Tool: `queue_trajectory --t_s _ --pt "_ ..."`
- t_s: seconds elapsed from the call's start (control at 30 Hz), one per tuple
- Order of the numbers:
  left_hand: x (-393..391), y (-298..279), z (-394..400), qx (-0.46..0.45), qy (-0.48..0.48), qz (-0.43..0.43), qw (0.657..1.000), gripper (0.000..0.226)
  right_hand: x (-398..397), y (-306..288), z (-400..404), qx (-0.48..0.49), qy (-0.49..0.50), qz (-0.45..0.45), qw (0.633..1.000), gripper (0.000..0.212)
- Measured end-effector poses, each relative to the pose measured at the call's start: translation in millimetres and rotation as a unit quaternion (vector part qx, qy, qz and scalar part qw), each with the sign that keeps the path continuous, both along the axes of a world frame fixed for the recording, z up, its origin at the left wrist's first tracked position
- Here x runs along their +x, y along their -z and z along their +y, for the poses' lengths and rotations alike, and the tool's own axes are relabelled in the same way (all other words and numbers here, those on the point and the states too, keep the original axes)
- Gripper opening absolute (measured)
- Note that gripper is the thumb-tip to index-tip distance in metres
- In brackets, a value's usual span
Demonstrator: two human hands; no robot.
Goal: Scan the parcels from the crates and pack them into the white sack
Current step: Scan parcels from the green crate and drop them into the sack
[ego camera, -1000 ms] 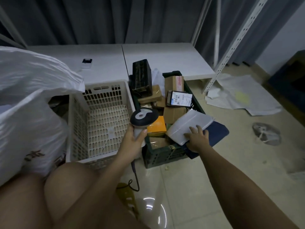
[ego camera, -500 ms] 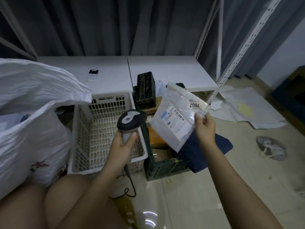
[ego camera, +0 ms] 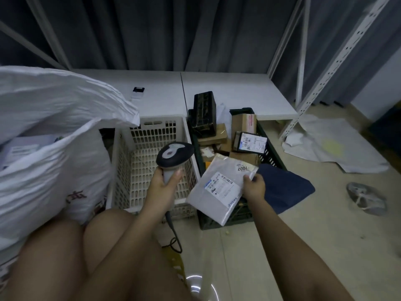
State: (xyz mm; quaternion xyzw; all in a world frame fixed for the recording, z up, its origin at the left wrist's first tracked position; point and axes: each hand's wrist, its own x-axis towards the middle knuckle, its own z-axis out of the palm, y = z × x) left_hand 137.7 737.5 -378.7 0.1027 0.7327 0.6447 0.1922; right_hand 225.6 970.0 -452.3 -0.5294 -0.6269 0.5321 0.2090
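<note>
My right hand (ego camera: pixel 254 186) pinches the right edge of a flat grey mailer parcel (ego camera: pixel 219 187), label side up, over the near corner of the dark green crate (ego camera: pixel 272 148). My left hand (ego camera: pixel 163 184) grips the handle of a grey barcode scanner (ego camera: pixel 175 153), whose head sits just left of the parcel above the white crate (ego camera: pixel 152 127). The green crate holds several cardboard boxes and a labelled black parcel (ego camera: pixel 251 141). The big white sack (ego camera: pixel 50 135) bulges at the left, its mouth open toward me.
A low white shelf board (ego camera: pixel 227 92) runs behind the crates with a small phone-like item (ego camera: pixel 138 92) on it. White rack uprights (ego camera: pixel 325 68) rise at the right. A dark blue cloth (ego camera: pixel 284 187), crumpled white paper (ego camera: pixel 338 144) and a shoe (ego camera: pixel 366 197) lie on the tiled floor.
My right hand picked the grey mailer out of the green crate, raised it, then lowered and flattened it label up beside the scanner. The scanner hand stayed in about the same place.
</note>
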Motion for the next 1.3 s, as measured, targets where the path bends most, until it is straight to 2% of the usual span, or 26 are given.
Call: queue_trajectory --t_s 0.07,0.2,0.27,0.33,0.4,0.47,0.5,0.57,0.77,1.0,1.1,1.17,1.23,1.3 --pt "-0.4 0.7 -4.6 -0.009 -0.004 0.002 1.000 0.038 3.3 1.5 -0.9 0.028 0.001 -0.026 0.999 0.039" --pt "-1.0 1.3 -8.7 -0.017 -0.010 0.011 1.000 0.038 13.9 0.1 -0.7 0.090 -0.064 -0.128 0.986 0.080" --pt "2.0 0.7 -7.8 -0.014 -0.002 0.007 1.000 0.037 19.5 5.8 0.4 0.114 -0.126 -0.177 0.969 0.080" --pt "5.9 0.8 -5.9 -0.008 0.008 0.007 1.000 0.036 23.1 11.9 0.7 0.147 -0.169 -0.216 0.950 0.071" --pt "8.9 2.8 -3.2 -0.008 0.015 0.004 1.000 0.035 23.4 16.1 -0.3 0.196 -0.192 -0.299 0.914 0.065" --pt "10.6 7.1 -1.0 -0.012 0.009 -0.003 1.000 0.035 20.7 18.5 -2.1 0.246 -0.218 -0.408 0.851 0.067" --pt "11.4 9.0 0.0 -0.013 0.006 -0.007 1.000 0.035 19.1 19.0 -2.4 0.264 -0.235 -0.440 0.825 0.068" --pt "12.3 12.3 1.3 -0.013 0.003 -0.011 1.000 0.036 14.1 20.8 0.2 0.278 -0.271 -0.450 0.804 0.069" --pt "9.6 24.7 2.0 -0.004 0.001 -0.029 1.000 0.036 -16.3 30.8 17.4 0.207 -0.392 -0.369 0.817 0.067" --pt "4.1 40.1 4.8 -0.011 -0.012 -0.030 0.999 0.025 -58.4 42.2 30.9 0.140 -0.408 -0.365 0.825 0.069" --pt "4.6 40.8 9.6 -0.022 -0.016 -0.039 0.999 0.026 -63.0 52.4 27.9 0.094 -0.350 -0.356 0.861 0.075" --pt "4.9 41.6 10.9 -0.029 -0.017 -0.042 0.999 0.026 -62.1 53.6 28.0 0.102 -0.300 -0.331 0.889 0.062" --pt "4.2 42.4 11.6 -0.030 -0.017 -0.044 0.998 0.028 -64.2 48.0 33.8 0.148 -0.294 -0.298 0.896 0.038" --pt "2.6 42.5 11.9 -0.022 -0.014 -0.049 0.998 0.030 -66.6 35.0 41.3 0.175 -0.276 -0.254 0.910 0.028"
